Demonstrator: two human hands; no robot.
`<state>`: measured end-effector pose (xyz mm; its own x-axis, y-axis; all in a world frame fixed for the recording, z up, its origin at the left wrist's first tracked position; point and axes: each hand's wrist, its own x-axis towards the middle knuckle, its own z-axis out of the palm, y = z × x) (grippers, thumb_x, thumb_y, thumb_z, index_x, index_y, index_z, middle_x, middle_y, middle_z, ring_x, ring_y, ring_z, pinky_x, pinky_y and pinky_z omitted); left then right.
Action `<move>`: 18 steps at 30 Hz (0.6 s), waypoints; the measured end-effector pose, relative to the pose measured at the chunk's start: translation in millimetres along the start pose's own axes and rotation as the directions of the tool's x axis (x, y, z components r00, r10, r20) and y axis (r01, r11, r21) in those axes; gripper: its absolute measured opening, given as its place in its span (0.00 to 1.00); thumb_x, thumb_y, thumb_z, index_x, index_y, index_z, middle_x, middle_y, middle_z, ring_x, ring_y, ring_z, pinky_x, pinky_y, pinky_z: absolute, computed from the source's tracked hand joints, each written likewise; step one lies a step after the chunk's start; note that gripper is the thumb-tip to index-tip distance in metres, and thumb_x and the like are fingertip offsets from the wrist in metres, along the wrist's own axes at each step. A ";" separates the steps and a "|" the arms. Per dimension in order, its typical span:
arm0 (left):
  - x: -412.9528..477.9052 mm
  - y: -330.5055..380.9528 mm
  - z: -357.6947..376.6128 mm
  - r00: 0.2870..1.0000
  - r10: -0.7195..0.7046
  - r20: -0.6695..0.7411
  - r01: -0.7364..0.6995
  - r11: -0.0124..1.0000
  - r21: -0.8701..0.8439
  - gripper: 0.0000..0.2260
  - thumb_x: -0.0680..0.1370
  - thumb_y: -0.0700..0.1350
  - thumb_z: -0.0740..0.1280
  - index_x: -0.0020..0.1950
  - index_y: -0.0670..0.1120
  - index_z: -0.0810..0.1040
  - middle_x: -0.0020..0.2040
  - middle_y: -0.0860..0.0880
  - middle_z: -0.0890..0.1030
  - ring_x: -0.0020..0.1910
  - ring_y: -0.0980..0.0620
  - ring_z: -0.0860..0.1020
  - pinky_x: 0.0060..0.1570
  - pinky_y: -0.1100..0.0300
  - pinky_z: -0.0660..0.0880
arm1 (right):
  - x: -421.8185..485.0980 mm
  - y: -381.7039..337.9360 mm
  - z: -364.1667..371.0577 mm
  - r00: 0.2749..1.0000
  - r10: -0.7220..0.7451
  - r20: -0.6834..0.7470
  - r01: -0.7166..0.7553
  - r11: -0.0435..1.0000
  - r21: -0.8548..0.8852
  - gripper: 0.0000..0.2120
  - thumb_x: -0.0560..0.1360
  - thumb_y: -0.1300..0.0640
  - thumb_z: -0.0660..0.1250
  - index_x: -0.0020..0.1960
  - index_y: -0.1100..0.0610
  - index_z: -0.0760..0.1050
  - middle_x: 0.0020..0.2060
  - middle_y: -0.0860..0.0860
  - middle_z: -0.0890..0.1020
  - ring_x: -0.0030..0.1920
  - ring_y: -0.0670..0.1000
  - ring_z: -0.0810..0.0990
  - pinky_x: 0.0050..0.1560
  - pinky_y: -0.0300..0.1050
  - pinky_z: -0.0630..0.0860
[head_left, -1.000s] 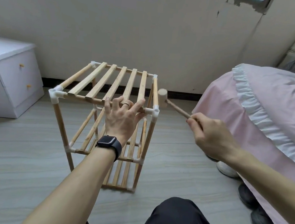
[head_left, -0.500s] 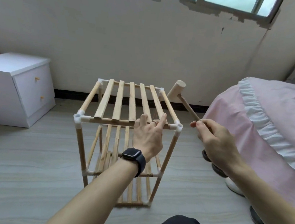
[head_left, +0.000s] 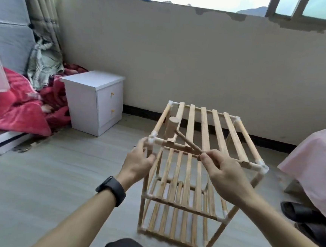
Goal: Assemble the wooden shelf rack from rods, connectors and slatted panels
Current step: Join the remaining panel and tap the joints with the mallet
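The wooden shelf rack (head_left: 201,166) stands upright on the floor, with slatted panels at top, middle and bottom and white connectors at its corners. My left hand (head_left: 138,161) grips the near left upright rod just under the top corner connector (head_left: 151,140). My right hand (head_left: 224,174) pinches the handle of a small wooden mallet (head_left: 172,128). The mallet head hangs over the top panel's left slats, close to that near left corner.
A white two-drawer cabinet (head_left: 95,101) stands against the wall to the left. Red bedding (head_left: 15,106) lies on the floor at far left. A pink-covered bed (head_left: 316,162) and black slippers (head_left: 304,214) are on the right.
My left hand left the top front rail and took hold of the near left upright. The mallet swung from the right side over to the left corner. The view shifted up and left.
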<state>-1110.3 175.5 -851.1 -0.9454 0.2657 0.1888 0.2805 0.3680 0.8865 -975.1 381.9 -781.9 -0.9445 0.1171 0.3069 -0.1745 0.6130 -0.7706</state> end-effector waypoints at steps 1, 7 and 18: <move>-1.8 -5.3 3.0 1.000 0.010 0.011 -0.009 1.000 -0.025 0.11 0.83 0.54 0.62 0.66 0.57 0.71 0.54 0.57 0.78 0.52 0.56 0.77 0.43 0.62 0.77 | 5.0 -1.8 6.8 1.000 0.001 0.015 -0.001 0.999 -0.044 0.08 0.83 0.51 0.61 0.51 0.50 0.78 0.28 0.44 0.78 0.24 0.43 0.71 0.24 0.35 0.67; -7.2 -20.4 16.7 0.988 0.116 -0.105 -0.113 0.993 0.041 0.17 0.81 0.65 0.55 0.57 0.58 0.79 0.43 0.52 0.85 0.40 0.52 0.83 0.37 0.52 0.81 | 19.3 -9.2 28.8 0.998 0.007 0.056 0.011 0.950 -0.311 0.13 0.84 0.48 0.58 0.45 0.50 0.76 0.27 0.49 0.78 0.24 0.44 0.74 0.23 0.35 0.67; -9.1 -28.7 22.3 0.978 0.182 -0.105 -0.180 0.983 0.031 0.19 0.82 0.62 0.57 0.63 0.54 0.79 0.38 0.51 0.83 0.32 0.55 0.78 0.29 0.65 0.74 | 4.8 -32.9 7.1 0.960 -0.246 -0.134 0.221 0.959 -0.176 0.10 0.84 0.52 0.57 0.49 0.56 0.74 0.29 0.44 0.78 0.21 0.44 0.69 0.20 0.30 0.62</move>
<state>-1106.0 182.3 -887.7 -0.8906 0.2328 0.3907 0.4510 0.3412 0.8247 -975.9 356.7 -759.0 -0.8263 0.0665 0.5593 -0.3274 0.7512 -0.5731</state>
